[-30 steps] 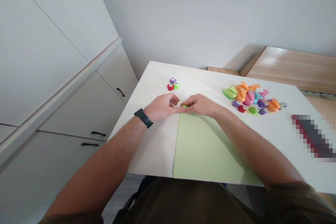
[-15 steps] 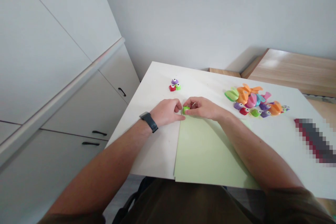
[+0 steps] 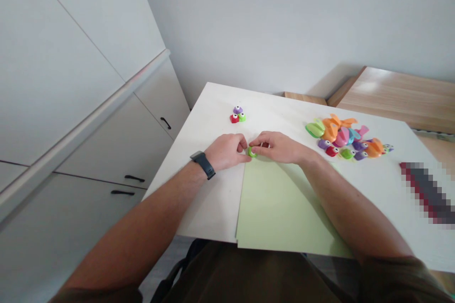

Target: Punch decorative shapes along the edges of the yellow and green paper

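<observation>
A small green craft punch (image 3: 252, 152) sits at the top edge of a pale green paper sheet (image 3: 280, 208), pinched between the fingertips of my left hand (image 3: 225, 151) and my right hand (image 3: 277, 147). Fingers cover most of the punch, and I cannot tell whether the paper lies inside it. The sheet rests on a white table (image 3: 202, 203). Up and to the left stand several tiny punches (image 3: 237, 116) in red, green and purple. A heap of larger colourful punches (image 3: 339, 137) lies to the right of my right hand.
White cabinets with dark handles (image 3: 134, 178) stand beyond the table's left edge. A wooden surface (image 3: 398, 94) lies behind the table. A pixelated dark-and-red object (image 3: 426, 193) lies near the right side.
My hands have closed in around the green punch, and more of it shows between my fingertips. The view has shifted slightly, while the other punches stay in place on the table.
</observation>
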{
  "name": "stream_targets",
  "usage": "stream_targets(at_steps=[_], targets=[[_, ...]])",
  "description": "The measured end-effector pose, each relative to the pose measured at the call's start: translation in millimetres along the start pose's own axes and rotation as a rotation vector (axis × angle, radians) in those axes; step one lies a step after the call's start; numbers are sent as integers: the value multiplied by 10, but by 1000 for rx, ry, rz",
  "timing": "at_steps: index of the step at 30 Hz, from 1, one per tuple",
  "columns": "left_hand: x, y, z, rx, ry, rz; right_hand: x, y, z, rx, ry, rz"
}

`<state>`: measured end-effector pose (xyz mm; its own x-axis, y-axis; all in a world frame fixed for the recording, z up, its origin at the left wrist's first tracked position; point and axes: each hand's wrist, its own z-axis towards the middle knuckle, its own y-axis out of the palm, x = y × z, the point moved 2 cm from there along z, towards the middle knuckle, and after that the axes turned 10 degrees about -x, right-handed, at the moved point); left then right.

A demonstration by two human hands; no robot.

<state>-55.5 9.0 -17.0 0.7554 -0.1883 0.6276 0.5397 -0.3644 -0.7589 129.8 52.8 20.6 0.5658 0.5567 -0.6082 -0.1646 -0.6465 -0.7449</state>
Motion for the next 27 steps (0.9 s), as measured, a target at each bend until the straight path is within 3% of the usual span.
stream_targets(at_steps=[18,27], targets=[[43,-66,-27,-103,-70,-8,139,22,-13,40,66,69],[32,-44,-16,-100,-68,-37,127,23,-50,34,26,7]])
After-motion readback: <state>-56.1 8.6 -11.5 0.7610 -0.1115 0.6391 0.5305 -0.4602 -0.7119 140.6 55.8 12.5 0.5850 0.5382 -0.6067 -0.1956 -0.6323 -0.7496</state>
